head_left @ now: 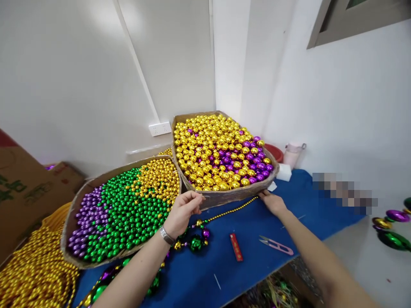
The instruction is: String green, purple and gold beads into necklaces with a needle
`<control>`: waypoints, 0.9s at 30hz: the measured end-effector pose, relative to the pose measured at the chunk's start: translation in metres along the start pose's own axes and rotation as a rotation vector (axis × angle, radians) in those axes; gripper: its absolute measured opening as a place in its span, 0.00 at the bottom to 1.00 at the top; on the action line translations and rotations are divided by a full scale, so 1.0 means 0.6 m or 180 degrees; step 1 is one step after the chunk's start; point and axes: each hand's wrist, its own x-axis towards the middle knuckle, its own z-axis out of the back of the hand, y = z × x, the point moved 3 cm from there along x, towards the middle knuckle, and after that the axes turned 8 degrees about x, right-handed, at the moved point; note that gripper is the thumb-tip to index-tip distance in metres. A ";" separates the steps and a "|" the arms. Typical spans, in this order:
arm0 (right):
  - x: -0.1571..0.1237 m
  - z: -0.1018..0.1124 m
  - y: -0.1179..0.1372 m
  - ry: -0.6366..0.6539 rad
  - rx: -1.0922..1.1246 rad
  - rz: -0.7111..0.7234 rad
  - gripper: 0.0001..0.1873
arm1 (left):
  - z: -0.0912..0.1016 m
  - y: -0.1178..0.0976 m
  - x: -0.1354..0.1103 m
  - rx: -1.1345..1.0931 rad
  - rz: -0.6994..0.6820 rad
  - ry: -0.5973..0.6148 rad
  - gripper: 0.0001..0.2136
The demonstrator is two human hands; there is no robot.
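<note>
My left hand (186, 209), a watch on its wrist, is closed in a pinch in front of the two bead boxes. Something thin and pale pokes out at its fingertips, too fine to name. At the foot of the larger box, my right hand (272, 202) grips the end of a string of small gold beads (233, 210). This string runs left across the blue table toward a cluster of larger green, purple and gold beads (195, 243). Part of that cluster is hidden behind my left hand and forearm.
One box (192, 194) holds gold and purple balls; another box (69, 214) holds purple, green and gold beads. Pink thread snips (276, 245) and a red packet (236, 247) lie on the blue table (189, 284). Gold bead strands (38, 265) pile up at left.
</note>
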 end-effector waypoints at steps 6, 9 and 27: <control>0.001 0.002 0.019 -0.0028 0.0090 0.0029 0.16 | 0.000 0.014 0.001 0.0065 0.0038 -0.0088 0.11; -0.006 0.011 0.027 -0.0061 0.0228 0.0018 0.15 | 0.001 0.020 0.002 -0.0012 0.0098 -0.0179 0.12; -0.245 0.244 0.347 -0.0650 0.0242 0.3325 0.21 | -0.034 0.070 -0.020 0.0750 0.0019 -0.0079 0.16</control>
